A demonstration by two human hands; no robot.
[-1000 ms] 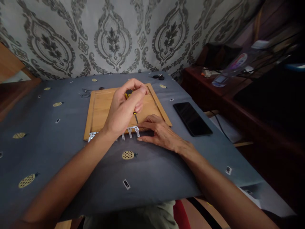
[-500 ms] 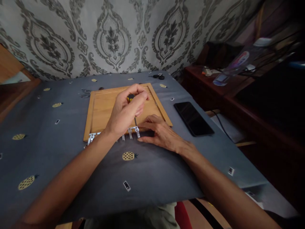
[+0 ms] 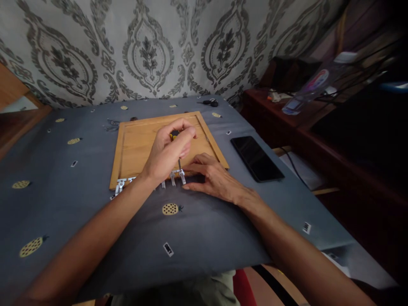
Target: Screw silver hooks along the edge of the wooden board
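Note:
A wooden board [image 3: 137, 144] lies on a grey cloth-covered table [image 3: 95, 221]. Small metal brackets [image 3: 174, 175] line the board's near edge. My left hand [image 3: 167, 153] is closed around a screwdriver [image 3: 175, 136] with a black and yellow handle, held upright, its shaft pointing down at the rightmost bracket. My right hand [image 3: 215, 178] rests flat on the cloth and the board's near right corner, fingers stretched out beside that bracket, holding nothing.
A black phone [image 3: 256, 158] lies on the cloth right of the board. Keys [image 3: 210, 102] sit at the table's far edge. A dark wooden side table [image 3: 287, 123] with a plastic bottle [image 3: 314, 85] stands to the right. A patterned wall is behind.
My left hand with the screwdriver has dropped lower toward the rightmost bracket. The right hand has stayed put.

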